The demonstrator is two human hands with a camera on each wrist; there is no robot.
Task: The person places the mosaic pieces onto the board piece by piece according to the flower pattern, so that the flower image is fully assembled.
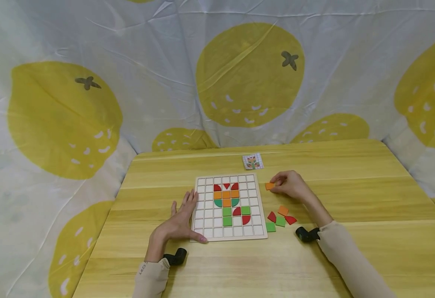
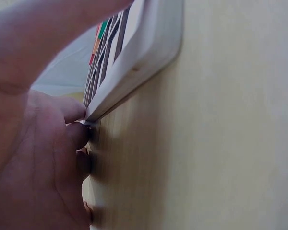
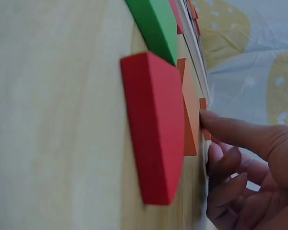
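A pale wooden grid board point(image 1: 210, 231) lies on the table with red, orange and green tiles set in its middle columns. My left hand point(image 1: 177, 221) is spread along its left side, the thumb at the front edge; in the left wrist view the fingers reach the board's side point(image 2: 149, 52). To the right of the board, my right hand point(image 1: 292, 185) pinches an orange square tile point(image 1: 269, 186) between thumb and fingers. In the right wrist view that orange tile point(image 3: 203, 104) shows at the thumb tip, partly hidden by the right hand point(image 3: 249, 163).
Loose tiles lie right of the board: an orange square point(image 1: 283, 210), red curved pieces point(image 1: 291, 220) and green squares point(image 1: 271, 227). A small picture card point(image 1: 252, 161) with a grid pattern lies behind the board. A lemon-print cloth point(image 1: 158, 82) hangs at the table's back edge.
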